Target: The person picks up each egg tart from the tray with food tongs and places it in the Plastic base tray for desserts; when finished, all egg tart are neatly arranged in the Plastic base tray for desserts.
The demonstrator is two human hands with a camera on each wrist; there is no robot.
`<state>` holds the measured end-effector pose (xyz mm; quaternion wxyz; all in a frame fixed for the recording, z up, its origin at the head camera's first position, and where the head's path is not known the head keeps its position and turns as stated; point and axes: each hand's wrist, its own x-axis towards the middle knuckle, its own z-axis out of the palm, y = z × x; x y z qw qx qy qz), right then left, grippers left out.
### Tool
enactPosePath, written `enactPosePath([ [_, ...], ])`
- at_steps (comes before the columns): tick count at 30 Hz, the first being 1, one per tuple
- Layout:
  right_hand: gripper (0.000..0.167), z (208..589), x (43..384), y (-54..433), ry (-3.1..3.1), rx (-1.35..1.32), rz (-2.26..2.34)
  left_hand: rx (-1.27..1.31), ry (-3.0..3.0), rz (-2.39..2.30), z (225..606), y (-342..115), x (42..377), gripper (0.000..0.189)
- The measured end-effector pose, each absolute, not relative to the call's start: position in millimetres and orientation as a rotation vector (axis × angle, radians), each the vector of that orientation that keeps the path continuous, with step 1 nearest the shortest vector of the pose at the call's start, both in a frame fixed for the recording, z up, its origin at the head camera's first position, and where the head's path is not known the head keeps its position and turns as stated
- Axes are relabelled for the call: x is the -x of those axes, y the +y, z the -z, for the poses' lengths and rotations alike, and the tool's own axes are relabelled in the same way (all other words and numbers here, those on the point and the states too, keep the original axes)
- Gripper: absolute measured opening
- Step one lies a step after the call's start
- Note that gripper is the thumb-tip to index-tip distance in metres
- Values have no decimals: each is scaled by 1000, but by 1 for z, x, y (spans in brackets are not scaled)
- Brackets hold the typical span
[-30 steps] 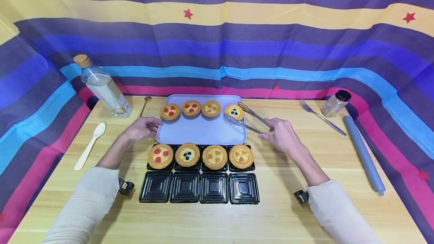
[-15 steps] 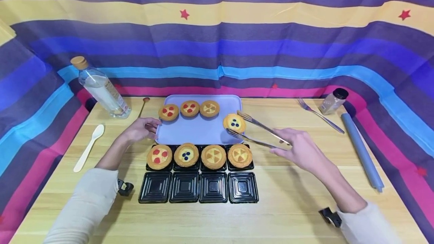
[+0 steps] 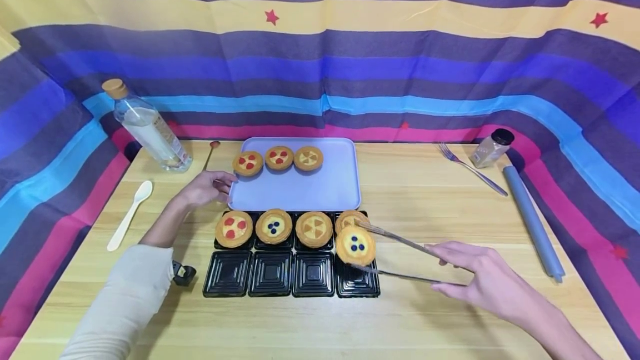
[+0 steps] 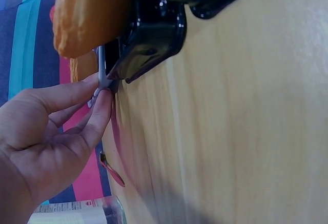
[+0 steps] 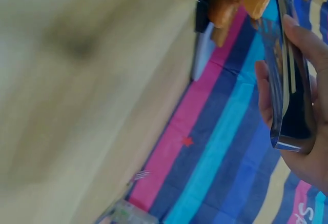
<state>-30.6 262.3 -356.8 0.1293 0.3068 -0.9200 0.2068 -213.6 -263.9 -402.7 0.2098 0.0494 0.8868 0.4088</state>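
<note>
Blueberry tart [image 3: 355, 245] sits between the two prongs of the metal tongs [image 3: 400, 239], to the left of the right hand [image 3: 485, 276], which is by far the nearer of the two. That hand's thumb and fingers are clamped on the tongs, whose long axis runs leftward from it, nearly crosswise to the person. Being round, the tart has no long axis of its own. From the head camera it covers the front edge of the wedge-topped tart [image 3: 350, 218] and the back of the rightmost black container [image 3: 358, 288] in the near row, so it lies a little too far back to be centred over that container. Its height above them cannot be told. Well apart, up and to the left, the left hand [image 3: 206, 188] pinches the rim of the lilac tray [image 3: 310, 194] between thumb and fingers.
</note>
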Motion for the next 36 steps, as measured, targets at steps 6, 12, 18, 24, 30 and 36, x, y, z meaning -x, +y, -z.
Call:
enactPosePath([
  [6, 61, 371, 14, 269, -2698, -953, -702, -136, 2459, -1148, 402, -264, 214, 55],
  [12, 62, 379, 10, 270, -2712, -966, -734, -139, 2454, -1173, 401, -263, 214, 55],
  [18, 63, 383, 10, 271, -2745, -956, -704, -147, 2447, -1181, 402, -264, 213, 54],
  [24, 64, 373, 13, 269, -2785, -941, -718, -141, 2461, -1145, 402, -263, 215, 56],
  [30, 64, 358, 34, 254, -2773, -936, -660, -157, 2475, -1121, 402, -263, 214, 56],
  [36, 65, 355, 82, 232, -2804, -911, -706, -175, 2467, -1123, 403, -264, 213, 56],
])
